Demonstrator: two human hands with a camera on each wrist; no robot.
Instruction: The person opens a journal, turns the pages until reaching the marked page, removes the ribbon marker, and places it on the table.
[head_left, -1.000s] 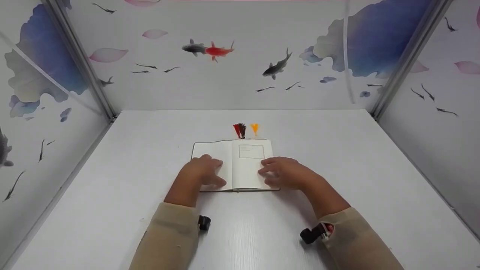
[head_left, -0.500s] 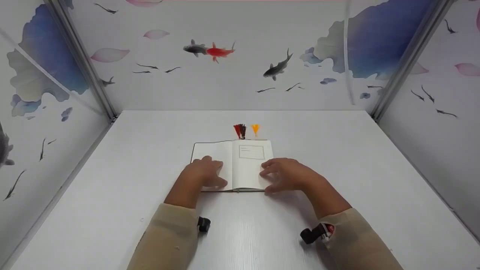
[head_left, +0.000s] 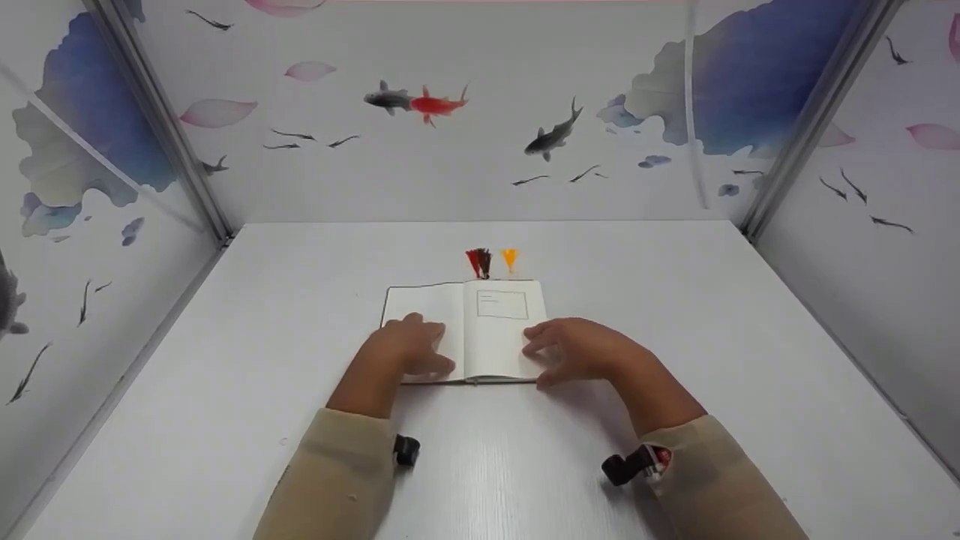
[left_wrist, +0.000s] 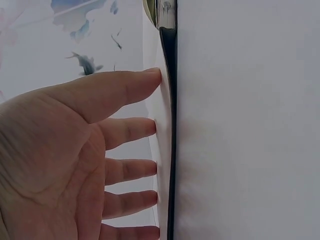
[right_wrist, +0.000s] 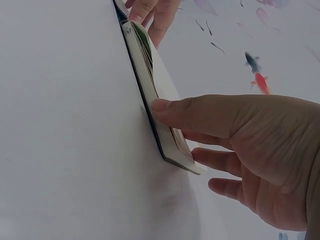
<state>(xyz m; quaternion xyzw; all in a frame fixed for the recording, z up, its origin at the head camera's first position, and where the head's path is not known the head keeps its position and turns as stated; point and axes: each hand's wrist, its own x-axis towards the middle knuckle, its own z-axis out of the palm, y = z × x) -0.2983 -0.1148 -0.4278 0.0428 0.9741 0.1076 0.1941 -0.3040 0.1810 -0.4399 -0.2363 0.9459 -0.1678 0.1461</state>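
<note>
A notebook (head_left: 495,349) lies spread on the white table, blank on its left page, with a small printed frame on its right page. My left hand (head_left: 409,345) rests on the left page. In the left wrist view its fingers (left_wrist: 131,171) are straight, their tips on the paper. At the lower right corner my right hand (head_left: 581,351) holds the notebook's edge. Its thumb (right_wrist: 190,114) lies against the lower edge of the page block, while other fingers touch the top page's outer side. Fingertips behind the thumb are partly hidden.
Beyond the notebook's top edge lie a red tassel (head_left: 473,262), a dark brown tassel (head_left: 484,262) and a yellow tassel (head_left: 510,259). Panels painted with fish and petals (head_left: 439,103) enclose the table (head_left: 480,465) at the back and sides.
My right thumb has slid off the right page down to the notebook's lower edge, and the right hand has shifted slightly rightward. The left hand stays nearly still.
</note>
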